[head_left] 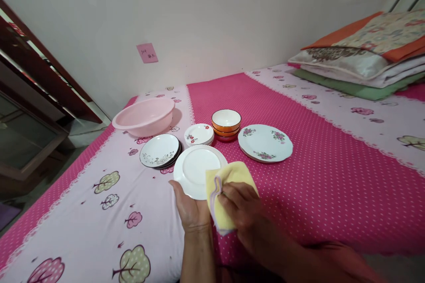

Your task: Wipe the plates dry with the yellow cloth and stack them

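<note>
Holding plate (pixel 194 169) underside-up over bed (pixel 318 177) in left grip (pixel 192 210), cupped under near rim, finger wrap out of view. Clutching cloth (pixel 239 173) in closed right grip (pixel 244 207), just right of plate, across its right edge.

One basin (pixel 154 127), one cloth (pixel 237 173), one unstacked plate (pixel 196 166), three plate stacks (pixel 160 150), probably three bowls (pixel 226 118)

1 view from the head, forward and down, hands (pixel 192 210) near, wall (pixel 212 22) beyond.
</note>
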Demonstrator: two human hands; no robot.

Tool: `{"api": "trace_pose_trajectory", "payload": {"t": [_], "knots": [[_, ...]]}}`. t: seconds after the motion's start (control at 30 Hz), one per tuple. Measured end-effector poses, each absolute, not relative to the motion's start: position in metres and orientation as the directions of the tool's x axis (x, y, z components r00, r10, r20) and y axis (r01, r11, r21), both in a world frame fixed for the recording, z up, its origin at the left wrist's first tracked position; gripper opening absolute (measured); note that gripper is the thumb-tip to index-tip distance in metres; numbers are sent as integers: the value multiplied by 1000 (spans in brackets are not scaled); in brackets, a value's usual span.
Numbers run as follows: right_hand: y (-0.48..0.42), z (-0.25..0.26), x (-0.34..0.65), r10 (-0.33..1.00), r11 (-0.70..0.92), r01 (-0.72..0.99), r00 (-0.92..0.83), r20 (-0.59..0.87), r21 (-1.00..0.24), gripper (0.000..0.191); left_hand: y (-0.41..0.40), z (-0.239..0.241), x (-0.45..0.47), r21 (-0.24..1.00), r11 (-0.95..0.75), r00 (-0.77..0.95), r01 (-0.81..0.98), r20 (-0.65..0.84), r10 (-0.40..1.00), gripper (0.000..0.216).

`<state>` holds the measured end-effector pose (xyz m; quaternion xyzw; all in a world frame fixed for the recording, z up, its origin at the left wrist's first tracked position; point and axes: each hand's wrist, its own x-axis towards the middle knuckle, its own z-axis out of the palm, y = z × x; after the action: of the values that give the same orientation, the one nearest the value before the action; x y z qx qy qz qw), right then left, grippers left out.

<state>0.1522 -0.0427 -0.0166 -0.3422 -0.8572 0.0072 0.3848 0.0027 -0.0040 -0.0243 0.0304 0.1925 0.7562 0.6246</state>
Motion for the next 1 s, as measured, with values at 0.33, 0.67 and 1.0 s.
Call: {"api": "trace_pose_trajectory", "payload": {"t": [0.33,0.67,1.0], "knots": [[-30,-7,171,628,752,574,-475,616,-325,29,-1,-24,3,371,-198,-302,-907,-246,921,67],[-1,-28,205,619,687,688,-382,687,-236,52,-4,-17,7,406,-223,-323,-886,-199,925,63],[-35,-16,166,599,763,581,-468,650,-285,55,0,-34,4,371,-208,-278,-905,-146,949,67]]}}
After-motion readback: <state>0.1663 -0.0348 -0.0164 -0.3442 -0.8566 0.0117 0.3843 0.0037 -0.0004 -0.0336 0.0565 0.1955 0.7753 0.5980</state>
